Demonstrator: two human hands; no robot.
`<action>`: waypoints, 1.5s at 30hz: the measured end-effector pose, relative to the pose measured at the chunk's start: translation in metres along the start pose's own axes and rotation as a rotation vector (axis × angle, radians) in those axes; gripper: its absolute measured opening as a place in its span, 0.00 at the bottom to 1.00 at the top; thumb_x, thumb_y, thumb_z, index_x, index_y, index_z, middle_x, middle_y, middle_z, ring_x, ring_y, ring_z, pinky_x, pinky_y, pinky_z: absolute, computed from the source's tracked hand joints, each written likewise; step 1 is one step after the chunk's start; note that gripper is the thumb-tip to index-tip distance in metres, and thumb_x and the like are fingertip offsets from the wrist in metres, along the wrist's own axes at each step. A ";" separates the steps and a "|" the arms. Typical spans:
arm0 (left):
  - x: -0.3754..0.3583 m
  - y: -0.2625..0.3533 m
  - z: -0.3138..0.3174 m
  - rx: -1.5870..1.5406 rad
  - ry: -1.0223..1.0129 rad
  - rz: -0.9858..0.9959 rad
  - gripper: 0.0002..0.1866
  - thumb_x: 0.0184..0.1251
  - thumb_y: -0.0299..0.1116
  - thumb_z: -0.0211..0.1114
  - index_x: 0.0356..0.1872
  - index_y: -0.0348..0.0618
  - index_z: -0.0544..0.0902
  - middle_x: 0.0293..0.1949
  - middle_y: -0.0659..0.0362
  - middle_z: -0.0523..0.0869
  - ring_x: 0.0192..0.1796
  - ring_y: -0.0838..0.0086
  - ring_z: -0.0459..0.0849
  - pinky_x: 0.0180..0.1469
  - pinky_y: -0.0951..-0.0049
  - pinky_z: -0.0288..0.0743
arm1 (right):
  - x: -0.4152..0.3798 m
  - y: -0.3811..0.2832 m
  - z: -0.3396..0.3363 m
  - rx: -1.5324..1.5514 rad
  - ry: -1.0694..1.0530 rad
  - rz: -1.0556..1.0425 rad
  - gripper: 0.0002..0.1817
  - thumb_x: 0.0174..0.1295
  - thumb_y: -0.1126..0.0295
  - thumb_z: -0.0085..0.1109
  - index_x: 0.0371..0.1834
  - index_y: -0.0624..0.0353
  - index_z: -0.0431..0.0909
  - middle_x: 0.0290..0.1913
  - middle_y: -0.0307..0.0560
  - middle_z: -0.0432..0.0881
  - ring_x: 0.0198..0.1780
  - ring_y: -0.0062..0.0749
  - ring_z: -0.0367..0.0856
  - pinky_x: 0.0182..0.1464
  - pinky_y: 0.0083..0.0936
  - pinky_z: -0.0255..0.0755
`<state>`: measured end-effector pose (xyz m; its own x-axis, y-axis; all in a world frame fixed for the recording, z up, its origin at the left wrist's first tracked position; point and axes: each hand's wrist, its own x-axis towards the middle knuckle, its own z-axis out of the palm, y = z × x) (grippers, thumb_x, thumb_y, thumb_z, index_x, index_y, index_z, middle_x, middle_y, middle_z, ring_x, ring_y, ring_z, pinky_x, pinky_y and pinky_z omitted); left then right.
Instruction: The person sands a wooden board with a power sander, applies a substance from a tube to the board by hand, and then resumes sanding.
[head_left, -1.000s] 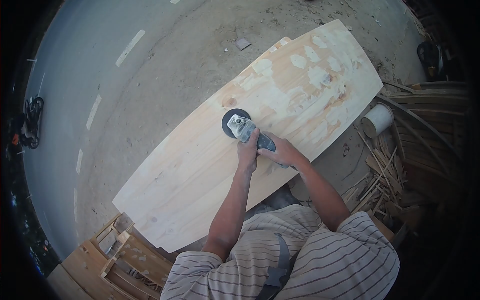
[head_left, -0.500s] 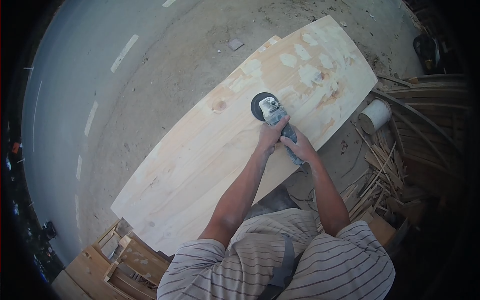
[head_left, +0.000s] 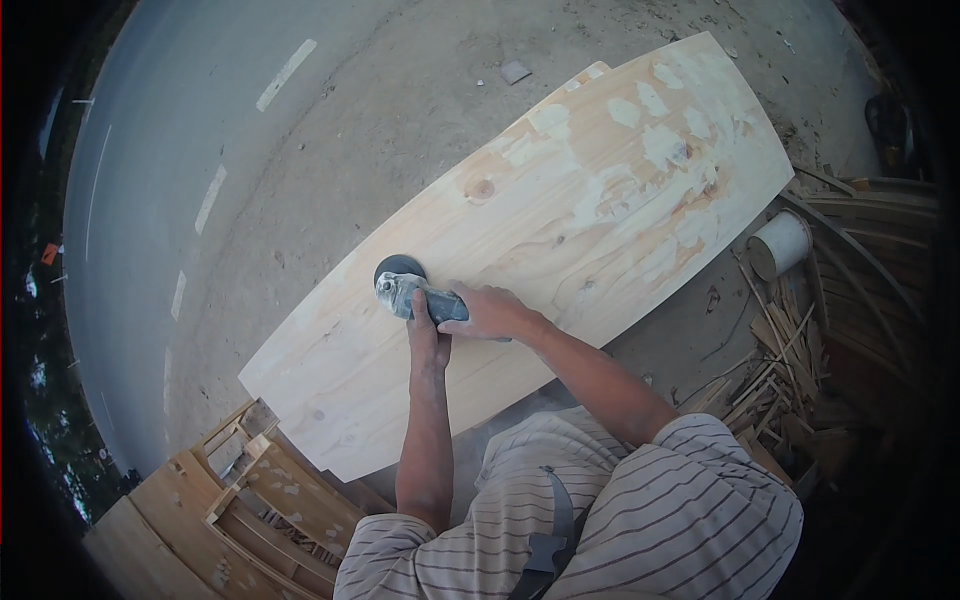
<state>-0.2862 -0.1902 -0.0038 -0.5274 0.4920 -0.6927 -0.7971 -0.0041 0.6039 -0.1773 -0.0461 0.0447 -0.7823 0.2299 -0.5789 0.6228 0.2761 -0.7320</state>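
Observation:
A dusty handheld disc sander (head_left: 440, 304) lies across the left half of a large pale wooden panel (head_left: 520, 230), its round dark disc against the wood. My left hand (head_left: 428, 335) is wrapped round the tool's body just behind the head, thumb on top. Farther back on the body, my right hand (head_left: 485, 312) grips it from the right side. Whitish filler patches and several knots mark the panel, mostly at its upper right.
A white bucket (head_left: 780, 245) stands right of the panel beside a heap of wood scraps (head_left: 775, 365). Wooden frames (head_left: 290, 500) sit at the lower left. Curved timber pieces (head_left: 870, 240) lie at the right. A road with white dashes runs along the left.
Both hands have moved the sander left and down across the panel, and its body has turned from steeply slanted to nearly sideways. The whole view has shifted slightly.

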 end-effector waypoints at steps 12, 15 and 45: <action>0.058 -0.015 0.141 0.103 -0.125 -0.099 0.33 0.72 0.58 0.75 0.60 0.39 0.78 0.47 0.59 0.85 0.46 0.69 0.88 0.48 0.58 0.88 | -0.010 0.050 -0.105 0.000 0.221 0.133 0.52 0.65 0.38 0.69 0.81 0.67 0.64 0.66 0.71 0.83 0.68 0.61 0.82 0.69 0.45 0.75; 0.063 -0.027 0.168 0.095 -0.158 -0.090 0.31 0.72 0.55 0.76 0.59 0.38 0.79 0.46 0.59 0.85 0.45 0.70 0.88 0.45 0.59 0.88 | -0.018 0.067 -0.123 0.051 0.238 0.184 0.53 0.65 0.38 0.70 0.82 0.67 0.63 0.69 0.71 0.81 0.71 0.60 0.81 0.71 0.45 0.74; -0.140 0.091 -0.503 1.052 1.474 0.064 0.48 0.74 0.69 0.64 0.63 0.20 0.73 0.53 0.33 0.85 0.56 0.43 0.87 0.60 0.45 0.81 | -0.222 0.046 0.052 1.284 0.753 -0.250 0.18 0.72 0.60 0.66 0.55 0.60 0.75 0.39 0.49 0.86 0.35 0.36 0.90 0.36 0.36 0.88</action>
<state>-0.4327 -0.6974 -0.0502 -0.8130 -0.5801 -0.0506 -0.5769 0.7905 0.2055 0.0245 -0.1330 0.1204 -0.4290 0.8229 -0.3726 -0.2641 -0.5087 -0.8194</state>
